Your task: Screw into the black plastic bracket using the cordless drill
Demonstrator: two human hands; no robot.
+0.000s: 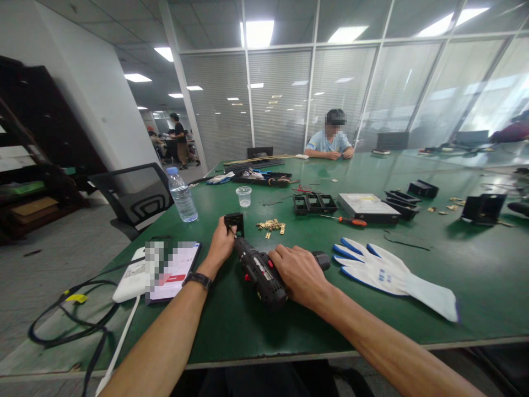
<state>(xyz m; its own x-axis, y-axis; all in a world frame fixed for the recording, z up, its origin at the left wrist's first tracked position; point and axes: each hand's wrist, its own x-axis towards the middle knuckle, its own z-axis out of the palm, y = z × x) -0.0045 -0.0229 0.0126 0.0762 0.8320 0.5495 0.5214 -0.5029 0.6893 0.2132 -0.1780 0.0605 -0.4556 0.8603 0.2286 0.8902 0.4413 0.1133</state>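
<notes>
My right hand (298,271) is wrapped round the grip of a black cordless drill (261,271), which lies on its side low over the green table. The drill's front end points away to the left, at a small black plastic frame (235,223). That frame is pinched in my left hand (223,240), its fingers closed on the near side. The drill tip meets or nearly meets the frame; exact contact is hidden by my thumb. Just right of the frame lies a small pile of brass-coloured metal plates (271,226).
A white glove (380,269) lies to the right, with an orange-handled screwdriver (351,221) and a grey metal box (366,208) beyond. A clear cup (243,197), a water bottle (182,196), a phone (176,273) and a white power strip (134,273) stand left. A person (329,140) sits opposite.
</notes>
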